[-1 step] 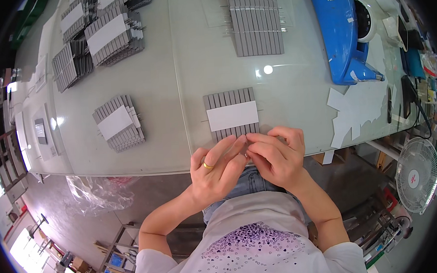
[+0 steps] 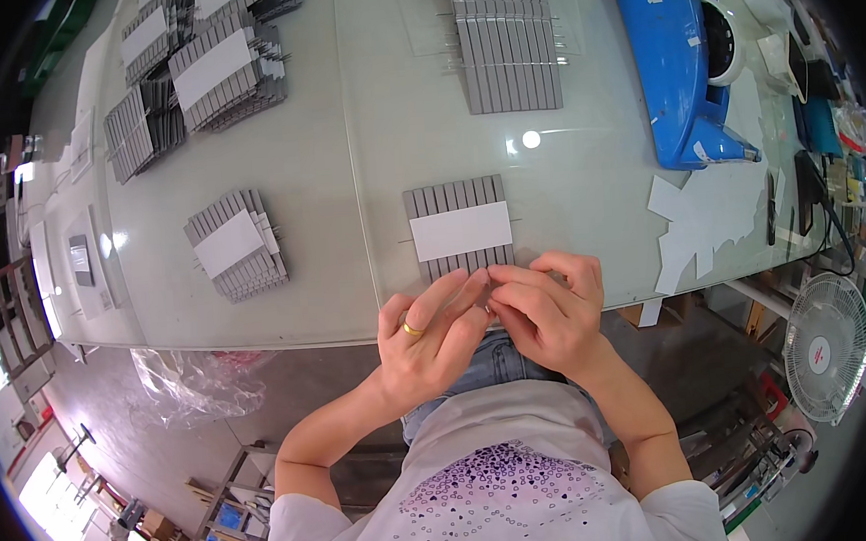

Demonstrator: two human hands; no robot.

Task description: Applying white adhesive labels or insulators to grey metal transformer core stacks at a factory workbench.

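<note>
In front of me on the table lies a panel of grey strips (image 2: 457,194), side by side, with a white band (image 2: 462,231) across its middle and thin wire ends at both sides. Just at its near edge are my left hand (image 2: 432,332), wearing a gold ring, and my right hand (image 2: 552,313). Both hands have their fingers bent, thumbs and fingertips close together. The fingertips of the two hands nearly meet. Whatever they pinch is too small and too hidden to make out. The fingertips cover part of the panel's near edge.
To the left lies a small stack of banded grey strips (image 2: 238,245), with several larger stacks (image 2: 227,70) behind it. A long grey strip panel (image 2: 507,58) lies at the back. On the right are a blue tape dispenser (image 2: 666,63), white paper pieces (image 2: 712,219) and a fan (image 2: 827,347).
</note>
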